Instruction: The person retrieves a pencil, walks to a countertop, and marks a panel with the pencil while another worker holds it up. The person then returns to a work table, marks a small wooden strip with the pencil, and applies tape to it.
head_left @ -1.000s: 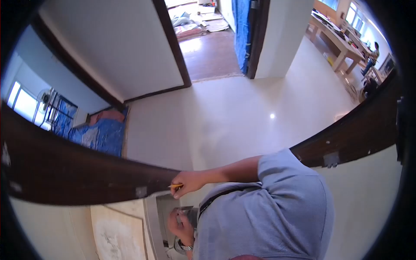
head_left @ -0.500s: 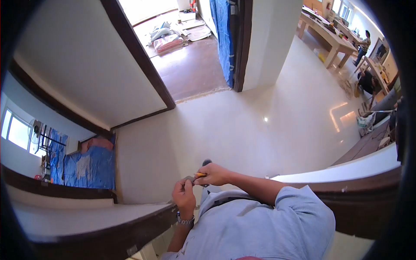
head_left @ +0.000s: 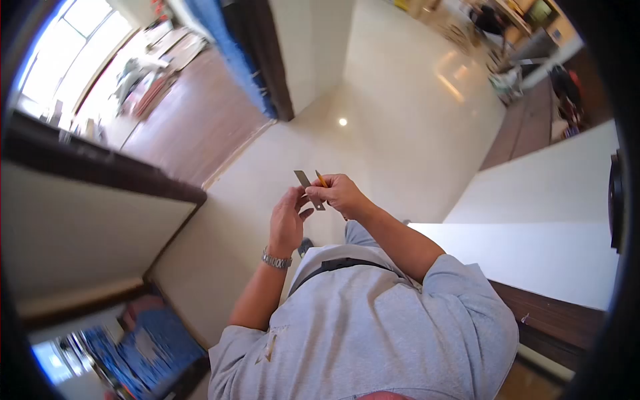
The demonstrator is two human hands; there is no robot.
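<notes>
Held in front of my body, my right hand (head_left: 339, 195) pinches a flat metal strip (head_left: 303, 179) with slanted ends and a small hole near its lower end. A yellow pencil (head_left: 322, 180) sticks up from the same hand, tip pointing upward. Just left of the strip is my left hand (head_left: 287, 223), thumb and fingers apart, very close to its edge; whether the fingertips touch it is hard to tell. A metal-band watch (head_left: 276, 260) is on the left wrist.
A dark-framed doorway (head_left: 267, 60) leads to a brown floor (head_left: 200, 113) with stacked material. Blue sheeting (head_left: 163, 343) lies at the lower left. A white ledge (head_left: 533, 253) with dark trim runs along the right. Dark boards (head_left: 517, 133) and a bag (head_left: 507, 87) lie at the upper right.
The view has turned and tilted. Both hands have come up and forward from the dark wooden edge. The metal strip now shows clearly in my right hand, and my left hand has loosened beside it.
</notes>
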